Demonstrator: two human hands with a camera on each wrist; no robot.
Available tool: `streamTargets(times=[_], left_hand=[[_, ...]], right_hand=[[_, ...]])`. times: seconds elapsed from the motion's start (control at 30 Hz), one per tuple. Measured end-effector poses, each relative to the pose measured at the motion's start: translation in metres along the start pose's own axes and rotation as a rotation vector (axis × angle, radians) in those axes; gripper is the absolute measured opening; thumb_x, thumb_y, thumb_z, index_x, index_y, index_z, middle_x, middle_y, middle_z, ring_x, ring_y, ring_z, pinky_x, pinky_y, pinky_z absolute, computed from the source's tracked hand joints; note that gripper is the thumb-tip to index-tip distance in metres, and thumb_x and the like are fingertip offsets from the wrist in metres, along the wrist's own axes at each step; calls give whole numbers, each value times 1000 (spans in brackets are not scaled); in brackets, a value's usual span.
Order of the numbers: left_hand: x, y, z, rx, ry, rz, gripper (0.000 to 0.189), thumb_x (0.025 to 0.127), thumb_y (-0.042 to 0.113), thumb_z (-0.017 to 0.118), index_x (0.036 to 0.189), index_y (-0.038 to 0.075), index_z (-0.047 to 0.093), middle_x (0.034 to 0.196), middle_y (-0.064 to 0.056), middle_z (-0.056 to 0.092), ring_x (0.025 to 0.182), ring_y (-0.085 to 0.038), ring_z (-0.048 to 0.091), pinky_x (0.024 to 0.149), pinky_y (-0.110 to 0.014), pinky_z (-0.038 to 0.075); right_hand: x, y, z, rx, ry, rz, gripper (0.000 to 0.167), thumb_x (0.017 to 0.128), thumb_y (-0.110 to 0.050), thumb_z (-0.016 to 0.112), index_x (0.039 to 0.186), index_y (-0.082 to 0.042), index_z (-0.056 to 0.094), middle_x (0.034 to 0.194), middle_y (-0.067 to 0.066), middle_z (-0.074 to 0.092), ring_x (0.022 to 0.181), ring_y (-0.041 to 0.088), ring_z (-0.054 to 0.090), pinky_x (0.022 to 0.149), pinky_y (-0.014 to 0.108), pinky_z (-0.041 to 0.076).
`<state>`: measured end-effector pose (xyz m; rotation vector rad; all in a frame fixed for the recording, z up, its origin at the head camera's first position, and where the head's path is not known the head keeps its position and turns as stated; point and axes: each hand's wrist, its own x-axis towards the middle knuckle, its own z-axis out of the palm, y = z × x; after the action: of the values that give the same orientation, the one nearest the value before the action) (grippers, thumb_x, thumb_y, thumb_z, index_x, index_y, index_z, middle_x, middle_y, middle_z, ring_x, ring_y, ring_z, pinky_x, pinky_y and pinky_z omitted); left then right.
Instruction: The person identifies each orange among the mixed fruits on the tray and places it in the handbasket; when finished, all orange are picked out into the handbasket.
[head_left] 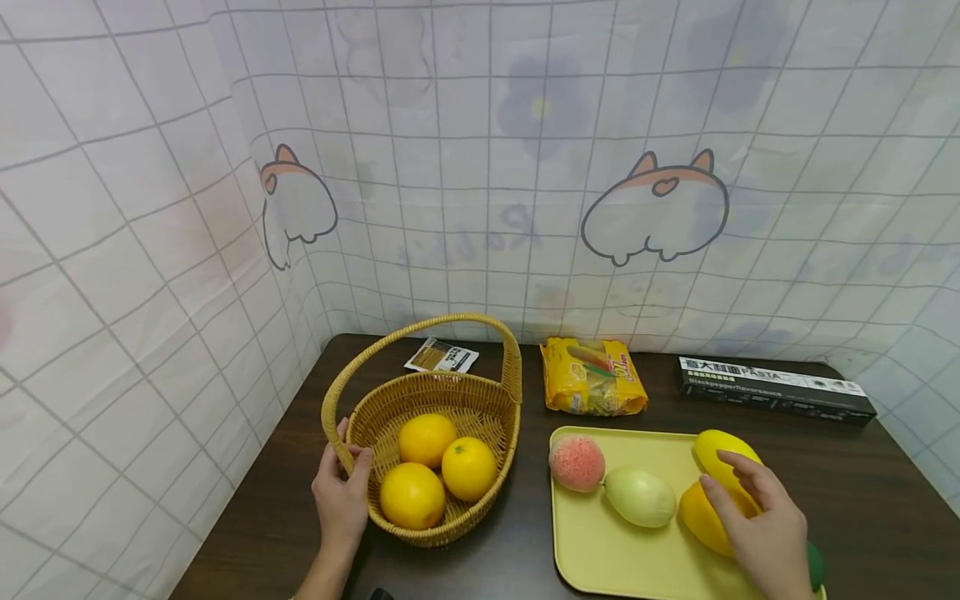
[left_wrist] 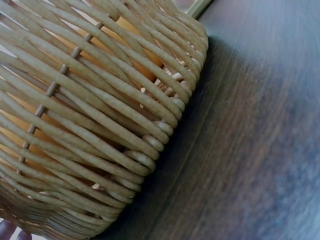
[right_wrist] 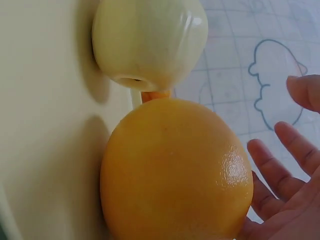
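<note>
My left hand grips the left side of a wicker basket where its tall handle joins the rim. Three orange-yellow citrus fruits sit inside. In the left wrist view, the woven basket wall fills the left, with fingertips at the bottom corner. My right hand is over a yellow-orange mango-like fruit on a pale yellow tray, thumb and fingers spread. The right wrist view shows the fingers beside this rounded fruit, with a pale green fruit beyond it.
Also on the tray are a pink peach, a bright yellow fruit and a green item partly behind the right hand. Farther back lie a small packet, a yellow snack bag and a long black pasta box.
</note>
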<state>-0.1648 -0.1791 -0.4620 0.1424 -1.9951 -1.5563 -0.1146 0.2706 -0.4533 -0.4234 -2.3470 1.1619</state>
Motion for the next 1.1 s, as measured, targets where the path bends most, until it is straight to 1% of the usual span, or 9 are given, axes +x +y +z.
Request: streamTargets(times=[0.33,0.53,0.6,0.67,0.73,0.8,0.83,0.93,1.1], left_hand=[[0,0,1,-1,0,5,13,93,3,63,91,-9,58,143,-15,51,129,-35,48,89,-4,35],[0,2,1,-6,5,-4,12,93,2,63,91,-9,58,143,-18,51,126,-36,50,86,-5,36],[0,2,1,-7,6,-6,12,93,2,62,92,-9,58,143,-17,51,124,-35,50,85,-5,37],[-1,3,1,-9,6,-10,12,93,2,62,93,-9,58,143,-15,51,122,-34,51,83,-6,37],[-1,3,1,-11,5,-10,11,93,2,62,93,-9,58,144,-14,51,122,-34,51,83,-7,37],[0,2,1,-12,3,-9,11,93,1,62,93,-9,58,143,-14,51,123,-34,51,84,-6,37],[0,2,1,-12,1,-10,11,93,1,62,93,-9,58,144,-14,51,124,-34,51,84,-6,37],[0,1,1,-14,-3,-11,10,93,0,62,92,-9,57,144,-16,50,126,-35,50,85,-5,37],[0,-2,1,-18,-1,-8,11,93,1,62,91,-9,57,143,-15,51,124,-36,51,83,-6,37]], right_hand=[[4,10,-7,-55,-73,-21,46,85,-31,77,125,-12,64,128,12,59,92,-24,40,76,-3,33],[7,16,-18,-97,-187,-10,51,86,-37,75,126,-9,62,125,18,61,90,-23,38,70,0,36],[9,19,-22,-132,-245,7,54,86,-41,74,128,-9,61,124,19,63,94,-14,46,69,2,38],[10,20,-24,-160,-308,19,59,86,-45,72,130,-8,59,124,21,63,103,3,55,71,9,45],[11,21,-26,-190,-362,31,63,87,-49,70,133,-7,57,128,23,61,111,26,58,76,22,51],[12,21,-26,-203,-417,44,68,87,-52,68,135,-5,54,132,26,57,118,44,52,84,38,52],[12,22,-27,-209,-443,51,70,87,-53,67,136,-5,53,134,27,55,119,46,51,87,46,50],[14,23,-27,-238,-521,75,76,87,-56,65,139,-4,48,138,30,49,122,50,47,91,58,43],[17,24,-26,-278,-629,109,81,88,-56,65,145,-5,41,138,33,47,116,44,52,88,53,44]])
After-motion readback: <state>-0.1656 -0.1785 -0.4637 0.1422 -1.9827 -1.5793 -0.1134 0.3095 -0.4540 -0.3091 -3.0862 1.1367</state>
